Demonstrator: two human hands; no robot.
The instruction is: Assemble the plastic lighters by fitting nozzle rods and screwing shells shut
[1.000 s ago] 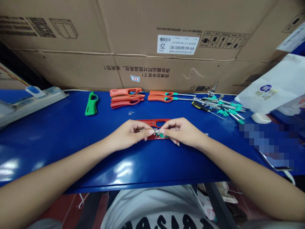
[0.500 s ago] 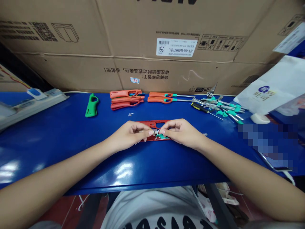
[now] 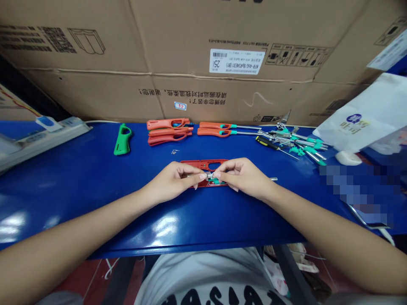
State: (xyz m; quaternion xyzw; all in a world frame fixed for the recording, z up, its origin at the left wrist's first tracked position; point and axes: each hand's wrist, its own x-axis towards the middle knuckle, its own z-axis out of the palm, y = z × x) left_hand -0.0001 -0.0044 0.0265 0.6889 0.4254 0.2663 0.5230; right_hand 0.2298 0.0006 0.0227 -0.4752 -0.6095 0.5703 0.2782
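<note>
A red lighter casing (image 3: pixel 194 163) lies opened in two halves on the table under my hands. My left hand (image 3: pixel 171 181) pinches a small silvery cylindrical part (image 3: pixel 209 174) between thumb and forefinger, just above the casing. From the other side my right hand (image 3: pixel 244 178) is closed in a pinch on a thin white wire beside that part. A teal trigger piece (image 3: pixel 215 181) sits in the near half, with white wire around it. The tip of a metal tube (image 3: pixel 274 178) shows past my right wrist. My fingers cover much of the casing.
Behind my hands lie red and orange lighter shells (image 3: pixel 168 132), two orange lighters (image 3: pixel 213 129), tiny screws (image 3: pixel 174 151) and a green shell (image 3: pixel 122 140). Rightward are a screwdriver (image 3: pixel 267 143), metal tubes with teal triggers (image 3: pixel 307 148) and a phone (image 3: pixel 369 218). A cardboard box (image 3: pixel 114 97) walls the back.
Both hands keep the same pinch over the red casing. The small silvery part has tilted slightly between my fingertips; the camera view has shifted a little.
</note>
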